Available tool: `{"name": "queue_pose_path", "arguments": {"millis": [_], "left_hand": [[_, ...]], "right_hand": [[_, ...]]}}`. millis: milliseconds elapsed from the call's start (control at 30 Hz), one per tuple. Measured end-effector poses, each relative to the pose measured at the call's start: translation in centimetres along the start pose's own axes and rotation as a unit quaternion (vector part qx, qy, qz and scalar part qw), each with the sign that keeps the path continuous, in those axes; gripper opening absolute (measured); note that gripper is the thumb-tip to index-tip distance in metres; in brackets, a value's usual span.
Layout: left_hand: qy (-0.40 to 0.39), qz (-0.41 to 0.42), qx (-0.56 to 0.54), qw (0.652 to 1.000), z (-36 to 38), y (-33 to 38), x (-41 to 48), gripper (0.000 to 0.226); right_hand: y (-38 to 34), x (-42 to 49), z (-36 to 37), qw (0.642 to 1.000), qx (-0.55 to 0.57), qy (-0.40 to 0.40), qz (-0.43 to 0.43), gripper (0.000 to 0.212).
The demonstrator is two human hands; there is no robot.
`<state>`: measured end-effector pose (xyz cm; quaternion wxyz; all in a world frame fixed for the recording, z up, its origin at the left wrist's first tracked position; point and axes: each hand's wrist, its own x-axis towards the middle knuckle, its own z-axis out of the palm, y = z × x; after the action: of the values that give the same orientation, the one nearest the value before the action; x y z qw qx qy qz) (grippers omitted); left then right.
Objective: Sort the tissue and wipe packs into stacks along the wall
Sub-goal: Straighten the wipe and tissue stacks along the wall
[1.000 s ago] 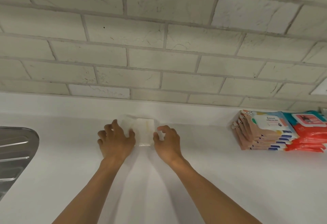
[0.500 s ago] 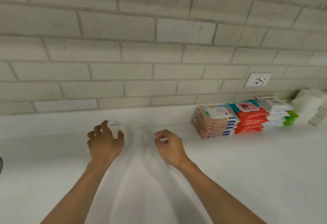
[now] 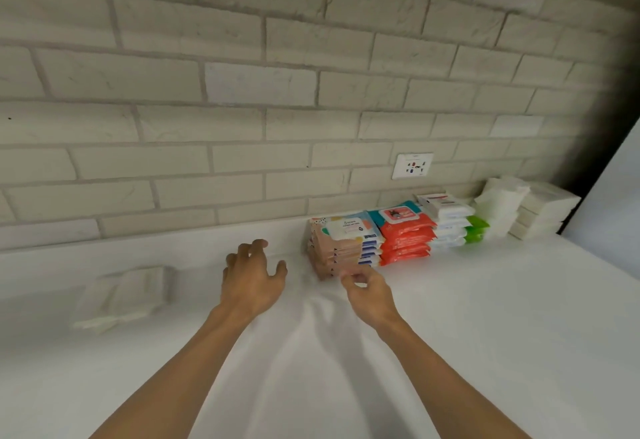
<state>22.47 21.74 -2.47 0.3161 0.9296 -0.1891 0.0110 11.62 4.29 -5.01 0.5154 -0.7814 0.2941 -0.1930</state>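
Where the white counter (image 3: pixel 485 334) meets the brick wall (image 3: pixel 207 92) on the left, a low pile of white tissue packs (image 3: pixel 128 291) lies flat. It is too blurred to count, but its long side seems to run along the wall. It sits well apart from the other stacks, probably as the start of a new group with its own room.

Next comes the left hand (image 3: pixel 251 279), fingers spread and slightly bent, holding nothing, over bare counter between that pile and the coloured packs. The right hand (image 3: pixel 369 295) is just beside the near lower corner of the beige and blue wipe stack (image 3: pixel 346 244). Its fingers are loosely curled and I see nothing in them. Whether they touch the stack I cannot tell.

Past that stack stand the red wipe stack (image 3: pixel 405 234), the white and green wipe stack (image 3: pixel 450 222) and two white tissue stacks (image 3: pixel 502 210), side by side in a row below the wall socket (image 3: pixel 414 165). Each stack holds one kind, backed against the wall, which likely keeps it square and the front of the counter free. The packs lie flat, labels up, and their long sides appear to follow the wall.

With both hands empty near the row, the sorting looks mostly done.
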Motion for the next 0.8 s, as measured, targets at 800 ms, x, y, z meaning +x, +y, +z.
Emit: {"name": "queue_pose_path", "arguments": {"millis": [800], "left_hand": [[-0.057,-0.015,0.122,0.991,10.6,10.2,6.6,0.058]], "right_hand": [[5.1,12.2,-5.8,0.959,0.183,-0.092,0.193,0.047]]}}
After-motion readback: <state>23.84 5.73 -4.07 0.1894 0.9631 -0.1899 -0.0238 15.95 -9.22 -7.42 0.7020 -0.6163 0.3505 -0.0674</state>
